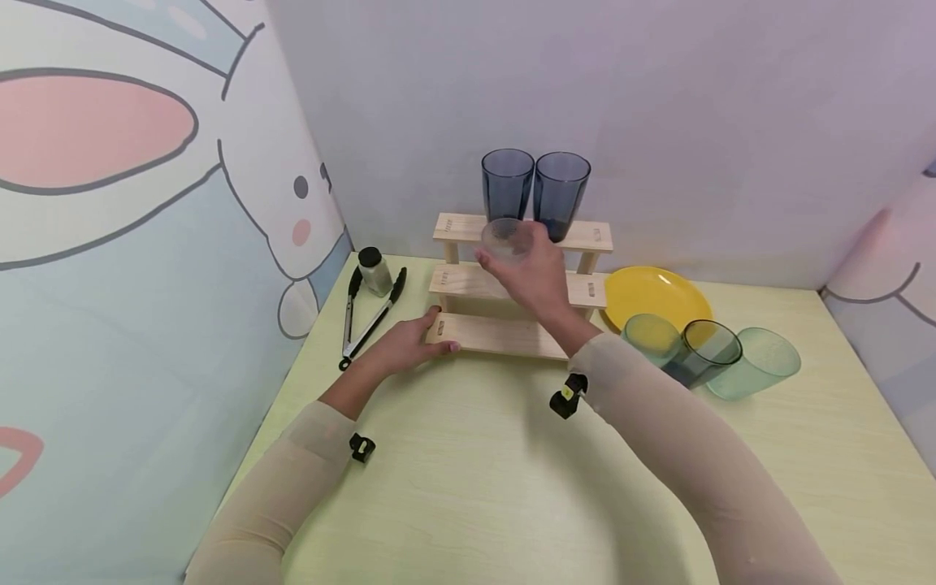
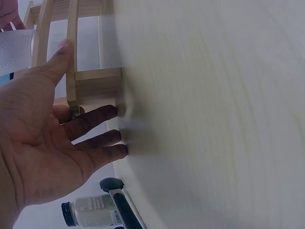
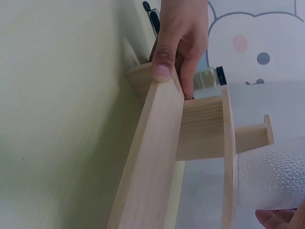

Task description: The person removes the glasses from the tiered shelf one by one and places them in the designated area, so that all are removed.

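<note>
A three-step wooden rack (image 1: 504, 335) stands on a pale table (image 1: 453, 471), and both hands are at it. The right hand (image 1: 539, 272) grasps a clear, textured glass (image 1: 506, 240), thumb on one side and fingers round the other. The glass is upright with its base at the middle step of the rack; whether its weight rests on the board, I cannot tell. The left hand (image 1: 409, 348) grips the left end of the rack's lowest step, thumb over the front part and index finger behind it, the other fingers reaching out below. On the rack's top step a blue-grey glass (image 1: 506, 191) stands just beside a second blue-grey glass (image 1: 561, 195). To the left of the rack are a small jar (image 1: 376, 276) with a black lid and a pair of tongs (image 1: 367, 333), spread apart, with the jar between its black ends. To the right of the rack is a yellow plate (image 1: 651, 296), and farther forward on that side three glasses sit close together: a pale green one (image 1: 649, 341) nearest the rack, a dark one (image 1: 705, 353), then another pale green one (image 1: 760, 361), farthest from the rack.
</note>
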A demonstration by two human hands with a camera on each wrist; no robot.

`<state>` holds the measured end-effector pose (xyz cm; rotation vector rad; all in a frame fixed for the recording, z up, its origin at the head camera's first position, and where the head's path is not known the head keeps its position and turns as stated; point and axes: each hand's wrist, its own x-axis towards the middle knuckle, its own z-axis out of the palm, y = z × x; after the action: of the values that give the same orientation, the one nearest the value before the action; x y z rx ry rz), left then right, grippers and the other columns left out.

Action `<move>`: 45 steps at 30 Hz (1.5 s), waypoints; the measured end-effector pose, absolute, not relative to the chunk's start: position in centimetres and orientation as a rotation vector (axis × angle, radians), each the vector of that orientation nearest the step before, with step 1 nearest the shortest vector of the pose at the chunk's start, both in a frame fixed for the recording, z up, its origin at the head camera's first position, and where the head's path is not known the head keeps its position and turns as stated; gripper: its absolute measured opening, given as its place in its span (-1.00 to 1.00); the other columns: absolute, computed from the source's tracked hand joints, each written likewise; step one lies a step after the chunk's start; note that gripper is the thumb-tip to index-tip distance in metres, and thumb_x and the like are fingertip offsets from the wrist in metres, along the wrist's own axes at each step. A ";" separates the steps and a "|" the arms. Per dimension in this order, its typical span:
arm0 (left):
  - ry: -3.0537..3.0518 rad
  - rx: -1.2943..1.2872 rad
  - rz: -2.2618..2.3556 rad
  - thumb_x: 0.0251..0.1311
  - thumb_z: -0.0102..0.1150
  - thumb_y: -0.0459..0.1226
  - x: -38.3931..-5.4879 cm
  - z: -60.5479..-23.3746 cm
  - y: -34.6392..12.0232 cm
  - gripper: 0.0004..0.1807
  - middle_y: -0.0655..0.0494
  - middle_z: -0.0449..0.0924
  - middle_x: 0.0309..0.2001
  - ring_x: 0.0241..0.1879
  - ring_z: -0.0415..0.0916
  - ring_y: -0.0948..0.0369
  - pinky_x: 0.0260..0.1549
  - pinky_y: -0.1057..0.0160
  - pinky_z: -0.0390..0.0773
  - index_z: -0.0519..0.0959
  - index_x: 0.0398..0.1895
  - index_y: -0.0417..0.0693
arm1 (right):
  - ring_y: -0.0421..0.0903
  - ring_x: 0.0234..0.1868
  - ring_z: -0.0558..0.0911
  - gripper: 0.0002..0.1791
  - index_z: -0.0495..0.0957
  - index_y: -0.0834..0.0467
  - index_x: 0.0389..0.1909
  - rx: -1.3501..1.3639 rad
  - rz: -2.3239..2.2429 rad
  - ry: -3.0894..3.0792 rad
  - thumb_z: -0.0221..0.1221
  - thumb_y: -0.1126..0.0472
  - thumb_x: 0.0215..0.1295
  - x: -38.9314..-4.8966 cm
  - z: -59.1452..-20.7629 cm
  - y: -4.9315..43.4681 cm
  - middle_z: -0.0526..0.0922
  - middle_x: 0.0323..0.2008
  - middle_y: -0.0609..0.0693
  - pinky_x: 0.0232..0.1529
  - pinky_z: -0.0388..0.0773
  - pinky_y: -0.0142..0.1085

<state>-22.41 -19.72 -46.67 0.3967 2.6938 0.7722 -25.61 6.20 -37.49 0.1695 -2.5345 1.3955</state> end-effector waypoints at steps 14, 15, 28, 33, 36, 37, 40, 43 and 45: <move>2.693 0.386 0.768 0.48 0.22 0.36 -22.4 -46.5 -19.7 0.22 -0.40 0.34 0.63 0.55 0.47 -0.21 0.46 -0.22 0.51 -0.07 0.83 -0.20 | 0.10 0.30 0.71 -0.04 0.43 0.14 0.49 0.295 1.424 -2.535 0.54 -0.32 0.27 -24.2 -36.9 7.8 0.72 0.28 0.09 0.28 0.68 0.06; 2.692 0.388 0.769 0.48 0.21 0.37 -22.4 -46.5 -19.7 0.22 -0.40 0.35 0.62 0.55 0.48 -0.21 0.45 -0.22 0.51 -0.07 0.83 -0.20 | 0.10 0.30 0.71 -0.05 0.44 0.14 0.48 0.299 1.426 -2.538 0.55 -0.32 0.26 -24.0 -36.9 7.9 0.71 0.28 0.09 0.28 0.68 0.07; 2.695 0.404 0.772 0.48 0.24 0.34 -22.5 -46.8 -19.6 0.22 -0.43 0.35 0.61 0.55 0.47 -0.24 0.45 -0.23 0.52 -0.08 0.83 -0.20 | 0.17 0.34 0.73 -0.13 0.48 0.15 0.43 0.368 1.395 -2.584 0.55 -0.24 0.29 -21.0 -36.7 11.0 0.71 0.30 0.14 0.31 0.68 0.13; 2.694 0.403 0.779 0.49 0.26 0.32 -22.5 -46.8 -19.6 0.21 -0.44 0.37 0.60 0.53 0.49 -0.24 0.42 -0.23 0.54 -0.08 0.83 -0.21 | 0.20 0.35 0.73 -0.13 0.45 0.13 0.44 0.376 1.382 -2.623 0.56 -0.23 0.29 -19.6 -37.2 12.2 0.71 0.33 0.15 0.30 0.69 0.17; 2.692 0.403 0.777 0.49 0.26 0.32 -22.5 -46.7 -19.7 0.22 -0.45 0.36 0.60 0.52 0.50 -0.24 0.41 -0.23 0.55 -0.08 0.83 -0.21 | 0.19 0.33 0.75 -0.11 0.44 0.14 0.45 0.390 1.364 -2.636 0.58 -0.21 0.28 -18.9 -37.5 12.9 0.73 0.31 0.15 0.29 0.68 0.18; 2.692 0.404 0.775 0.48 0.26 0.33 -22.5 -46.7 -19.7 0.22 -0.45 0.36 0.60 0.52 0.51 -0.24 0.40 -0.22 0.55 -0.08 0.83 -0.20 | 0.19 0.33 0.75 -0.11 0.44 0.15 0.45 0.396 1.355 -2.640 0.58 -0.21 0.27 -18.6 -37.6 13.1 0.74 0.30 0.14 0.29 0.68 0.18; 2.683 0.402 0.780 0.48 0.26 0.33 -22.5 -46.7 -19.8 0.23 -0.45 0.35 0.61 0.53 0.48 -0.25 0.41 -0.23 0.54 -0.09 0.84 -0.19 | 0.19 0.31 0.76 -0.11 0.45 0.16 0.43 0.415 1.345 -2.645 0.60 -0.18 0.26 -17.7 -37.9 13.8 0.76 0.26 0.14 0.28 0.67 0.19; 2.678 0.406 0.787 0.48 0.25 0.34 -22.5 -46.7 -19.9 0.23 -0.45 0.35 0.61 0.54 0.48 -0.26 0.42 -0.24 0.53 -0.10 0.84 -0.19 | 0.17 0.27 0.75 -0.14 0.47 0.14 0.40 0.411 1.327 -2.661 0.60 -0.17 0.25 -16.8 -38.4 14.5 0.77 0.25 0.11 0.21 0.67 0.15; 2.678 0.410 0.787 0.48 0.25 0.34 -22.5 -46.7 -19.9 0.23 -0.46 0.36 0.60 0.53 0.48 -0.27 0.41 -0.24 0.54 -0.09 0.84 -0.19 | 0.16 0.22 0.74 -0.15 0.48 0.12 0.39 0.406 1.311 -2.671 0.61 -0.18 0.24 -16.1 -38.7 15.0 0.77 0.24 0.09 0.13 0.66 0.09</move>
<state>-22.47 -19.90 -46.75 0.4104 2.6777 0.7873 -16.15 15.00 -38.70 0.4063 -2.6713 1.3107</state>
